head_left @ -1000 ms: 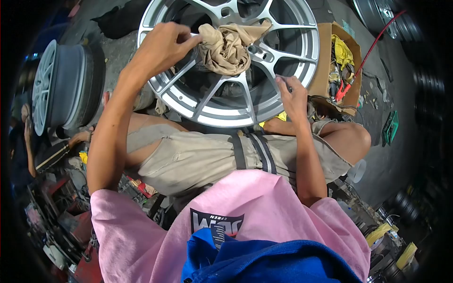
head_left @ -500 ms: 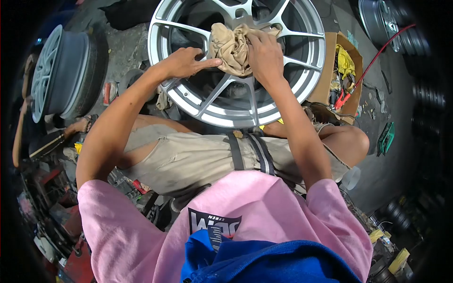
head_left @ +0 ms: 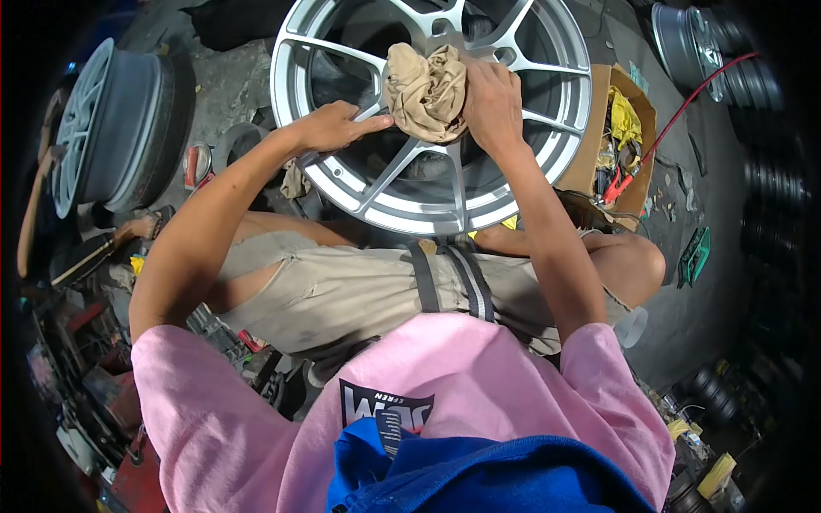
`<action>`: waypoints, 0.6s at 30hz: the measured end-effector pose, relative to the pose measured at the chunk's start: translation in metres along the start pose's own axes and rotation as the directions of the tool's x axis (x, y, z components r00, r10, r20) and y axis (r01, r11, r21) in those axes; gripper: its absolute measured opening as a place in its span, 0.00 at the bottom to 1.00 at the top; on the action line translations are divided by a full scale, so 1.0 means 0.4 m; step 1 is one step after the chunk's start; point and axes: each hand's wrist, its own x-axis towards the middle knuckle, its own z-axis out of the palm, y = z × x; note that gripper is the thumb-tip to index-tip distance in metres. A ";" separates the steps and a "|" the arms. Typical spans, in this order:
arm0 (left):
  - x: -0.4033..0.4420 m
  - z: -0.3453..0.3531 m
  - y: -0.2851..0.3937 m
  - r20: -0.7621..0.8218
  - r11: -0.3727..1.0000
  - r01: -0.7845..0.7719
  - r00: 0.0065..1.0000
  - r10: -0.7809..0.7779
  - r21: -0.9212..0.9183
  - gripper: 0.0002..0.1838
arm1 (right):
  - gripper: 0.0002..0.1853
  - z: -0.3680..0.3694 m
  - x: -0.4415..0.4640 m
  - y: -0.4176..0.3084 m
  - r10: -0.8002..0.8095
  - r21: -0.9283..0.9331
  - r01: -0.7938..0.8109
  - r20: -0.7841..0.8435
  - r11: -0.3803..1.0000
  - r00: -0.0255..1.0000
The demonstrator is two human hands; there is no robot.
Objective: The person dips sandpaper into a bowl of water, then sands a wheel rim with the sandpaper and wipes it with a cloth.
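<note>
A silver multi-spoke wheel rim [head_left: 389, 179] lies in front of my crossed legs, its top cut off by the frame edge. Near its hub sits a bunched tan cloth [head_left: 426, 94]. My right hand [head_left: 494, 101] presses against the cloth's right side, fingers curled over it. On the left, my left hand [head_left: 333, 126] lies over a spoke with fingers bent around it, though their tips are partly hidden. One extended digit of that hand reaches the cloth's left edge.
At right stands a cardboard box [head_left: 590, 128] with a yellow cloth [head_left: 626, 118] and tools. A red cable [head_left: 697, 92] runs from it. Another wheel [head_left: 111, 128] with a tire stands at left, beside another person's leg [head_left: 128, 229]. A green object [head_left: 695, 256] lies on the floor.
My right hand has shifted slightly right and down, and the cloth has turned and bunched differently. My left hand has moved slightly, its fingers more bent.
</note>
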 end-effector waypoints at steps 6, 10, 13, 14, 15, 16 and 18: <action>0.002 -0.003 -0.001 0.028 0.999 0.015 1.000 -0.014 -0.045 0.41 | 0.10 -0.044 -0.023 -0.034 0.244 -0.114 -0.228 0.148 0.967 0.958; -0.011 0.009 0.017 0.037 0.981 0.109 0.994 -0.104 -0.159 0.38 | 0.05 -0.106 -0.091 -0.070 0.140 0.003 -0.144 0.196 0.990 0.971; -0.007 -0.005 0.011 0.089 0.981 0.114 0.991 -0.101 -0.155 0.40 | 0.08 -0.179 -0.122 -0.070 0.180 0.189 -0.242 0.295 0.952 0.938; -0.011 -0.008 0.016 0.091 0.982 0.116 0.991 -0.103 -0.151 0.40 | 0.09 -0.213 -0.119 -0.051 0.230 0.236 -0.302 0.288 0.924 0.930; -0.016 -0.013 0.029 0.107 0.986 0.121 0.988 -0.109 -0.115 0.40 | 0.09 -0.246 -0.117 -0.025 0.282 0.281 -0.360 0.282 0.890 0.917; -0.016 -0.016 0.040 0.122 0.989 0.124 0.986 -0.114 -0.079 0.40 | 0.09 -0.269 -0.112 0.007 0.327 0.282 -0.382 0.224 0.880 0.918; -0.012 -0.022 0.048 0.133 0.991 0.129 0.983 -0.122 -0.046 0.40 | 0.10 -0.278 -0.118 0.109 0.442 0.266 -0.460 0.127 0.847 0.888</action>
